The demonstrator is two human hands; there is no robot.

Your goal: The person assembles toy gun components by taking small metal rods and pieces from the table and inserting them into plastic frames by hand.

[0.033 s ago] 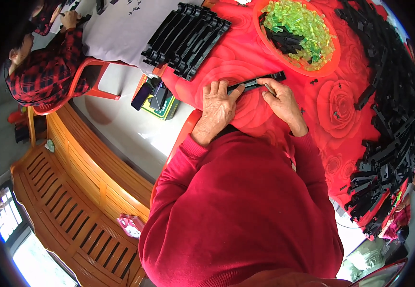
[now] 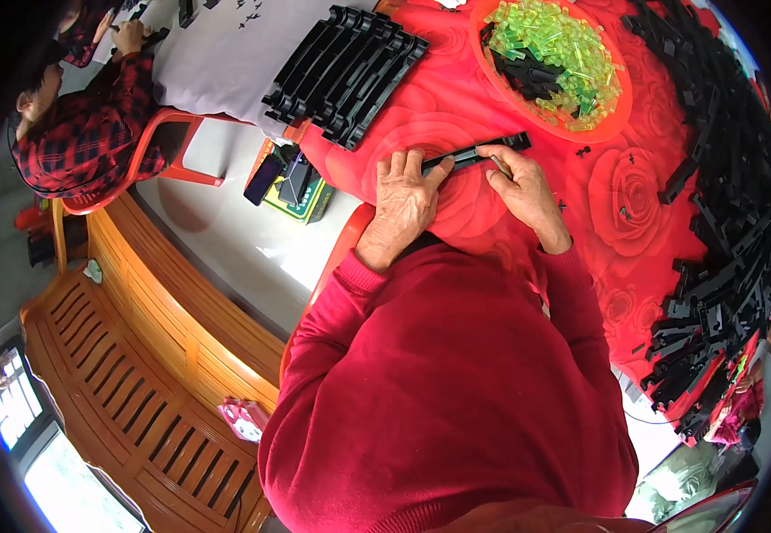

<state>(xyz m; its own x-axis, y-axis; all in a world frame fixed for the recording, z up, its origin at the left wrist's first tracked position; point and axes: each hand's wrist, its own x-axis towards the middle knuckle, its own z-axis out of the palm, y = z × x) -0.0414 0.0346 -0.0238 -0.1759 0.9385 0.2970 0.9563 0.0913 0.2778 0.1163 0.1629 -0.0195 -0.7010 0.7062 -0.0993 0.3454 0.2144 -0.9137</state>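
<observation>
A long black plastic strip (image 2: 466,158) lies at a slant on the red rose-patterned tablecloth in front of me. My left hand (image 2: 406,197) grips its left end, the thumb along the strip and the other fingers beyond it. Over the strip's right half is my right hand (image 2: 528,191), closed on a slim brownish stick-like tool (image 2: 500,166); my fingers hide most of the tool and its tip. The strip's far right end sticks out past that hand.
Several black strips (image 2: 346,71) lie side by side at the far left. An orange-red basin (image 2: 600,136) holds yellow-green translucent pieces and black parts. Loose black strips (image 2: 732,240) heap along the right. A person in a plaid shirt (image 2: 92,133) sits far left, near a wooden bench (image 2: 150,382).
</observation>
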